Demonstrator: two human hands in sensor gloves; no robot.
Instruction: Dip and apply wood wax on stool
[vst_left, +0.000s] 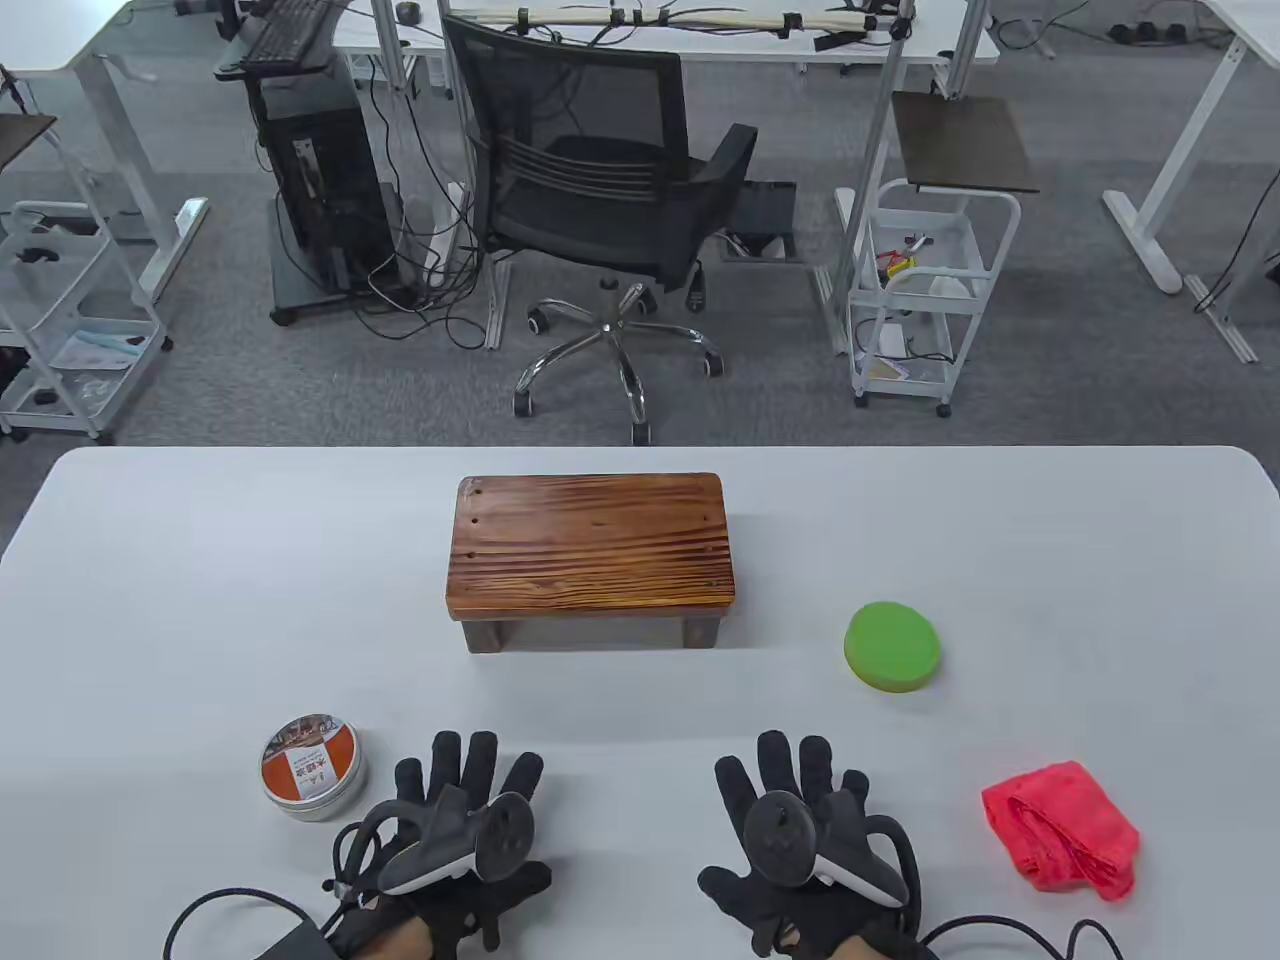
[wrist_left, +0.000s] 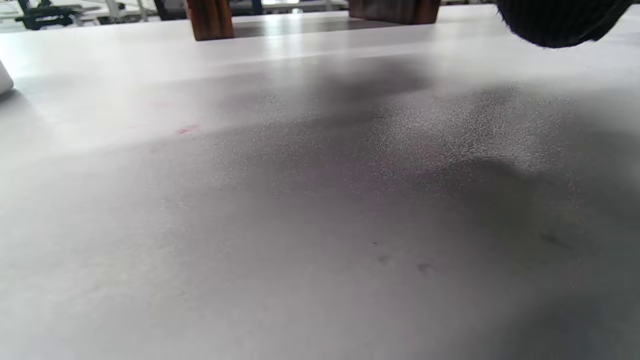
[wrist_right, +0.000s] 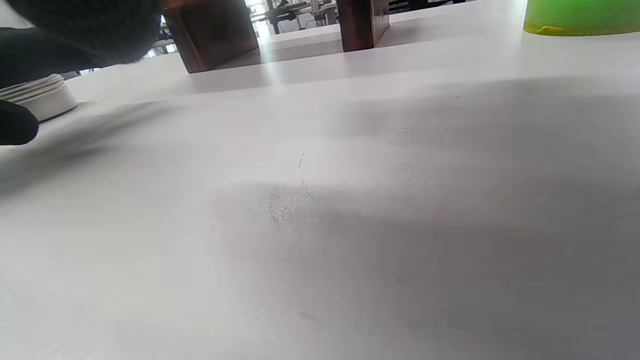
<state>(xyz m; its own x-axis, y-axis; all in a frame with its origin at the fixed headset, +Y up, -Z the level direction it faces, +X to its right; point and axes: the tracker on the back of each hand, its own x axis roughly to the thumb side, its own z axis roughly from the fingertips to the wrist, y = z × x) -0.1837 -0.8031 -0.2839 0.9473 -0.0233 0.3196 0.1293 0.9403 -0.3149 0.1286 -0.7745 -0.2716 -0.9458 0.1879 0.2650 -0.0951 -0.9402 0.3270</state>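
Item 1, stool (vst_left: 590, 545): low rectangular seat of stained, strongly striped wood with rounded corners, on dark square legs. It stands mid-worktop, ahead of both my hands and well apart from them, its top bare and facing up, which suits waxing.

Item 2, wax tin (vst_left: 313, 766): a shallow round metal tin, orange-and-white label on the lid. Lid on. It sits just beside my left hand (vst_left: 455, 835), toward the outer side, so I judge that hand is meant to steady or open it.

Item 3, green pad (vst_left: 892, 646): a thick, flat disc, matte, apparently sponge; likely the applicator. It lies right of the stool and ahead of my right hand (vst_left: 805, 835), not touching either.

Item 4, red cloth (vst_left: 1062, 826): soft, nubbly fabric, crumpled in a loose heap near the right front edge, just outside my right hand; probably kept for buffing.

Item 5, worktop (vst_left: 200, 600): white, smooth, faintly speckled in the wrist views.

Item 6, my hands: both lie palm down at the near edge in black knit gloves, a tracker strapped across each back. Fingers (vst_left: 470, 765) of the left are spread and straight, grasping nothing; those of the right likewise released. Resting position, I judge: tin unopened, pad untouched, no wax on the wood that I can see.
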